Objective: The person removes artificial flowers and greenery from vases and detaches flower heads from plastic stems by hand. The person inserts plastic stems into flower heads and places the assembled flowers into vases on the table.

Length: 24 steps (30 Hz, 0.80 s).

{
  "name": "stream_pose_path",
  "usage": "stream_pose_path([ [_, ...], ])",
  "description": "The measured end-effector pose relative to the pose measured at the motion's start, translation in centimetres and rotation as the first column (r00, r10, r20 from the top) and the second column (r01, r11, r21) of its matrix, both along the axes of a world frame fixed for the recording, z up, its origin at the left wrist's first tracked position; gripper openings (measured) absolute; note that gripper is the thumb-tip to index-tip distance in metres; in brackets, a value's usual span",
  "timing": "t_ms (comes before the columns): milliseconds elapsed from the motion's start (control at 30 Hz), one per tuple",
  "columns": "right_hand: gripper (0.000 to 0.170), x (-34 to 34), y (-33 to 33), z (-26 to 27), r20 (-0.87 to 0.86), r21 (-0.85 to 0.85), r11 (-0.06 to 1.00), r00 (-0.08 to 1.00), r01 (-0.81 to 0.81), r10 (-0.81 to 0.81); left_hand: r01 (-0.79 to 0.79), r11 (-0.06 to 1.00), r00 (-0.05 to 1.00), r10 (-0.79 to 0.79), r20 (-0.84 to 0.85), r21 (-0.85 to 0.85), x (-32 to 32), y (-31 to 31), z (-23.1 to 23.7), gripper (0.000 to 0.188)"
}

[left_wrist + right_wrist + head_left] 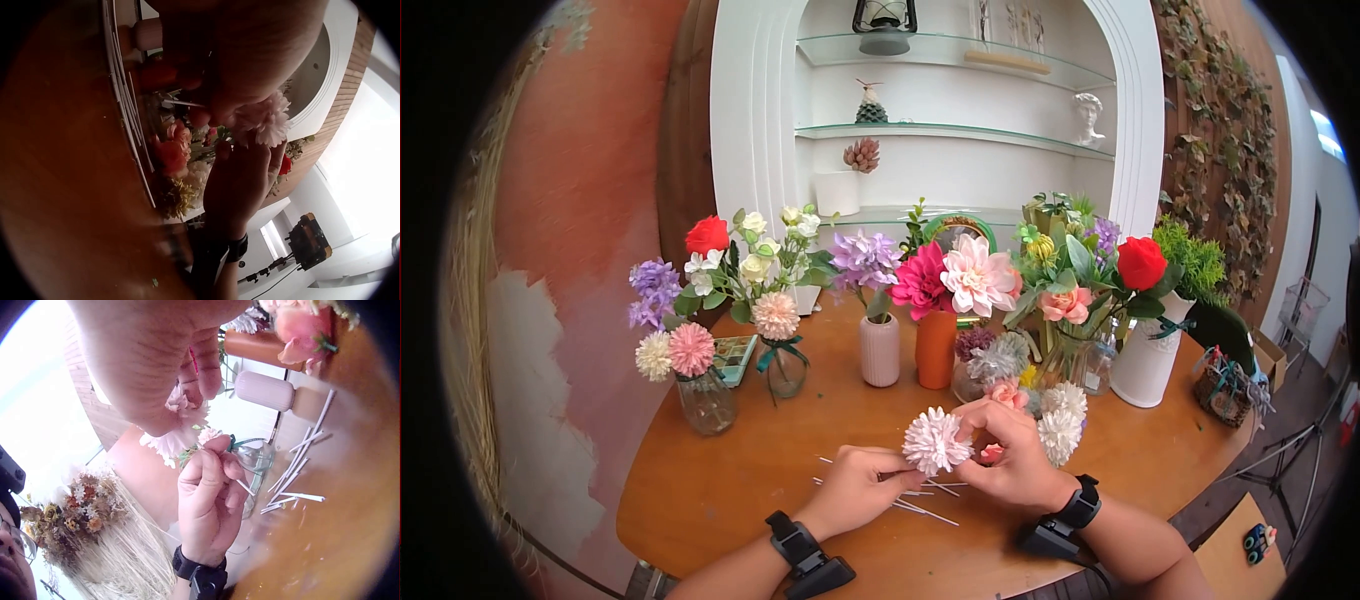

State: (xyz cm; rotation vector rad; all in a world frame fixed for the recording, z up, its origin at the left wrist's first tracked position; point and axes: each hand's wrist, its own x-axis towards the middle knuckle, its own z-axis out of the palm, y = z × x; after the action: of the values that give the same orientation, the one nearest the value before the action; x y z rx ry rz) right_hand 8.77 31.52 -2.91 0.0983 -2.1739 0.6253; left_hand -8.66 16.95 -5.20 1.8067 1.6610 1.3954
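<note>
Both hands (858,490), with pale pink flower (934,441) between

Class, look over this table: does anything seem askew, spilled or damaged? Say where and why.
The white sticks look untidy: several lie loose and crisscrossed on the table near the left hand, while the pink vase and orange vase stand upright. I see no clear spill or damage.

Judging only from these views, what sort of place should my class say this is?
Probably a flower-arranging studio or craft room: several flower-filled vases, loose white sticks lying nearby, and an arched white display niche behind suggest it.
</note>
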Motion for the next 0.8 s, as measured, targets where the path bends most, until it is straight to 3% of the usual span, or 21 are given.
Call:
stream_pose_path([
  [167, 0.029, -0.3, 0.5, -0.8, -0.028, -0.008, 1.0, 1.0, -0.006, 0.006, -0.028, 0.999, 0.999, 0.027, 0.02, 0.039, -0.1, 0.2, 0.1, 0.015],
  [367, 0.032, -0.4, 0.1, -1.3, -0.141, -0.244, 0.969, 0.987, 0.042, -0.078, -0.11, 0.992, 0.994, 0.111, -0.014, 0.057, -1.4, 0.3, 0.0, 0.016],
  [400, 0.032, -0.5, 0.5, -1.1, -0.14, -0.236, 0.971, 0.987, 0.041, -0.076, -0.111, 0.992, 0.994, 0.112, -0.011, 0.065, -1.7, 0.4, -0.2, 0.016],
  [467, 0.035, -0.6, 1.2, -0.8, -0.156, 0.066, 0.994, 0.985, 0.089, -0.078, -0.086, 0.991, 0.996, 0.089, -0.024, 0.107, -2.1, 0.6, -0.5, 0.017],
  [600, 0.036, -0.2, 0.8, -0.2, -0.125, 0.11, 0.986, 0.986, 0.122, -0.108, -0.094, 0.975, 0.993, 0.105, -0.047, 0.202, -2.3, 0.8, -0.5, 0.018],
  [800, 0.035, -0.1, -0.1, 1.0, -0.127, 0.051, 0.974, 0.969, 0.222, -0.214, -0.284, 0.909, 0.956, 0.293, 0.015, 0.305, -3.5, 1.1, -0.7, 0.016],
])
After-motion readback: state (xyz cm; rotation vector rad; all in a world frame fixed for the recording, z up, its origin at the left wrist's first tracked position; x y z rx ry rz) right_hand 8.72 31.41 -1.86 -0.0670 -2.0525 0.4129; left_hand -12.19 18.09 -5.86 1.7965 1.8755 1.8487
